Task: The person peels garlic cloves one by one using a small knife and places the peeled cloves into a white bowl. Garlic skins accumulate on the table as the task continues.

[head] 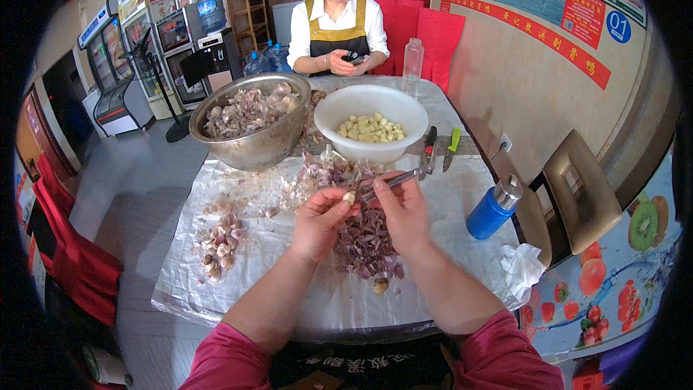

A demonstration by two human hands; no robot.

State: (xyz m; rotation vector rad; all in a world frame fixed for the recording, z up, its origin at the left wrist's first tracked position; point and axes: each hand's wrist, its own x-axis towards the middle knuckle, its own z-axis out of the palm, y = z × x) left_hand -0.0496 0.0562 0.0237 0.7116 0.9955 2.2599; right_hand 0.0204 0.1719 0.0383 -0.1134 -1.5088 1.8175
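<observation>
Between the thumb and fingers of my left hand is a pale garlic clove. My right hand grips a slim metal hand tool, its near end close to the clove; I cannot tell its exact kind. Below and between my hands lies a heap of purple garlic skins. More papery skins are spread beyond my hands. Unpeeled garlic cloves lie in a loose pile to the left. A white plastic bowl ahead contains peeled garlic cloves.
A steel basin of garlic bulbs stands back left. At right are a red-and-black-handled knife, a green-handled knife, a blue bottle and crumpled tissue. Across the plastic-covered table, a person holds a phone near a clear bottle.
</observation>
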